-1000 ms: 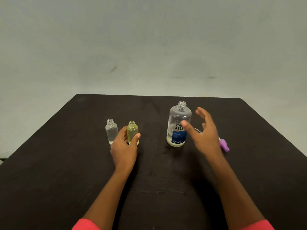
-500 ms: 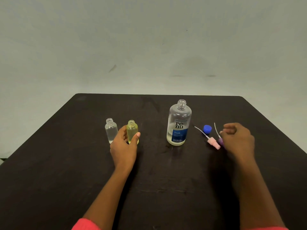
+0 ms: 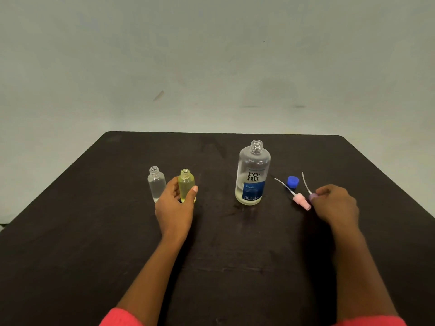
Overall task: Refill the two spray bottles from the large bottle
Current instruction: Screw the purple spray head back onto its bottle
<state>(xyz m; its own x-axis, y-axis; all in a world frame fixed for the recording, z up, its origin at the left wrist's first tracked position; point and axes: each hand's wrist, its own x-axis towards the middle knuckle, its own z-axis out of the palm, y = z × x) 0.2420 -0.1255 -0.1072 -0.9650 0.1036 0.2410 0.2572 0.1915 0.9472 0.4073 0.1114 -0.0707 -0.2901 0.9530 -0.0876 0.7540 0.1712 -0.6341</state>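
- The left hand [image 3: 175, 208] wraps the yellow spray bottle [image 3: 186, 184], which stands upright on the table [image 3: 70, 255] just beside the clear spray bottle [image 3: 156, 184]; brace it firmly.
- The right hand [image 3: 335, 203] pinches the purple sprayer head [image 3: 312, 196], to the right of the open large bottle [image 3: 253, 175].
- This is probably recapping: feed the tube straight down the neck.

The right hand [image 3: 335, 205] covers most of the purple spray head [image 3: 312, 197] (only tip and tube show), at 3 o'clock from the large bottle [image 3: 253, 170], whose fine print is unreadable; the left hand [image 3: 175, 209] hides part of the yellow bottle [image 3: 186, 184].
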